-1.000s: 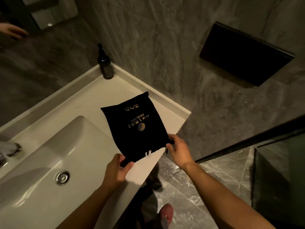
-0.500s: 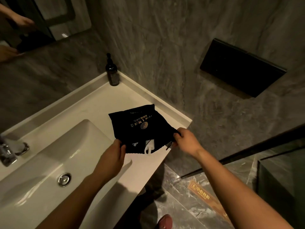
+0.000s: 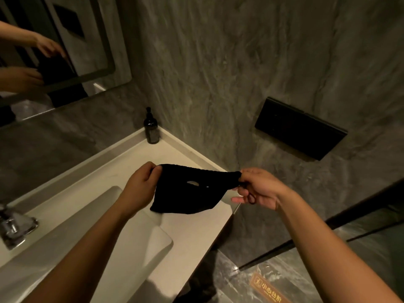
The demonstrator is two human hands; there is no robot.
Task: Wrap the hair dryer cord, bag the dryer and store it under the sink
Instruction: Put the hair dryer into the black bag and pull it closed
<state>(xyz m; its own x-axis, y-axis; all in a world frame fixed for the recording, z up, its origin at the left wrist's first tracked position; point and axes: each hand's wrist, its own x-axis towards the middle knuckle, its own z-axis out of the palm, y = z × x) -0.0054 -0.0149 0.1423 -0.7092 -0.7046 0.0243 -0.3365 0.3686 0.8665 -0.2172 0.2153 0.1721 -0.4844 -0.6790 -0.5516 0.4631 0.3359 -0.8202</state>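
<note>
A black cloth bag [image 3: 183, 193] hangs in the air above the white counter [image 3: 122, 171], stretched between both hands. My left hand [image 3: 140, 186] pinches its top left corner. My right hand [image 3: 255, 189] pinches the top right corner, with a thin black drawstring looped around its fingers. The bag sags below the hands, and a small gap in the cloth shows light through it. No hair dryer or cord is in view; whether anything is inside the bag cannot be told.
The sink basin [image 3: 83, 232] lies at lower left with a chrome tap [image 3: 13, 226]. A dark pump bottle [image 3: 151, 127] stands in the back corner. A black wall box [image 3: 299, 127] hangs at right, a mirror [image 3: 43, 40] at upper left. Grey floor tiles with a caution label [image 3: 269, 291] lie below.
The bag was lying flat on the counter and is now lifted into the air. Both hands moved up and apart, holding it by its top edge so the printed side no longer shows.
</note>
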